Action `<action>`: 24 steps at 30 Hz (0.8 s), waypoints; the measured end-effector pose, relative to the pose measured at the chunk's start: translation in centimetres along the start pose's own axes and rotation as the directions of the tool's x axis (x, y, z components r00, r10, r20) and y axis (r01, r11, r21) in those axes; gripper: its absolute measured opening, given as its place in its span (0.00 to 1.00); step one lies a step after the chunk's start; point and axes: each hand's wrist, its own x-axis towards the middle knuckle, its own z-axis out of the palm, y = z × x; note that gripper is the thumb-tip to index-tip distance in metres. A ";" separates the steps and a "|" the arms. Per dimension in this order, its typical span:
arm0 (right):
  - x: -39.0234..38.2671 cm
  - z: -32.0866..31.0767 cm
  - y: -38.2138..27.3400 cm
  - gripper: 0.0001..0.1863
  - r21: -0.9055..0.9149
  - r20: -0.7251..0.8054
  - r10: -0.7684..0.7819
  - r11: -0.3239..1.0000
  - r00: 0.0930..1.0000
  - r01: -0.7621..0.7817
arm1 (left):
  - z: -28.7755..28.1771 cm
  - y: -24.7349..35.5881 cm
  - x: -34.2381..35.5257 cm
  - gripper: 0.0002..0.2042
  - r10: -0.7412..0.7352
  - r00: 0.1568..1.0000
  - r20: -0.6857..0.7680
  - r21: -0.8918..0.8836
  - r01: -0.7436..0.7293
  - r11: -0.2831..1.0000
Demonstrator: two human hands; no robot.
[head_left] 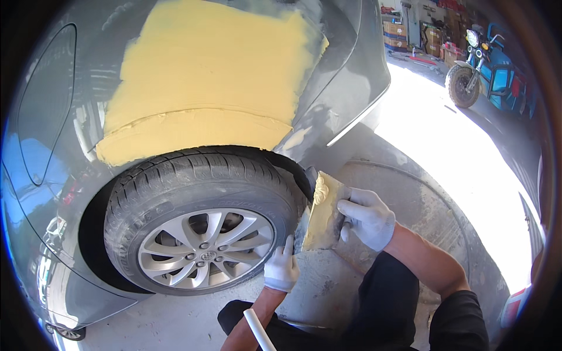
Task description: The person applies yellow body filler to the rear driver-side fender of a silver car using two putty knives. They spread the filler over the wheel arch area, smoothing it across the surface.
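Observation:
My right hand point(367, 217), in a white glove, grips the edge of a flat putty board point(329, 225) smeared with yellow body filler. A thick lump of filler point(319, 191) sits along the board's upper left edge. Lower and to the left, my white-gloved left hand point(281, 269) is closed beside the tire, on what looks like a thin grey putty scraper point(301, 230) close to the board. Much of the scraper is hidden. Above the wheel, a broad coat of yellow filler point(216, 64) covers the grey car's fender point(345, 76) down to the arch edge.
The black tire point(202, 175) with its silver rim point(208, 255) fills the wheel arch. A pale rod point(259, 329) pokes up from the lower edge. At the far right stand a blue three-wheeler point(497, 70) and stacked cartons point(395, 35). Bright sunlight crosses the concrete floor point(410, 181).

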 end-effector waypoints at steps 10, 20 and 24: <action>3.7 3.5 -14.4 0.15 -0.752 0.175 -0.869 0.186 0.464 0.633 | 1.2 0.5 -0.5 0.21 -0.059 0.996 0.067 -0.191 0.071 0.979; 12.6 9.3 -26.8 0.18 -0.585 0.773 -0.627 -0.764 -0.099 0.271 | 3.2 0.3 -1.1 0.21 -0.013 0.993 0.113 -0.241 0.040 0.970; 13.7 10.6 -27.9 0.19 -0.520 0.835 -0.548 -0.818 -0.054 0.247 | 3.2 0.0 -1.6 0.21 -0.023 0.995 0.102 -0.251 0.048 0.967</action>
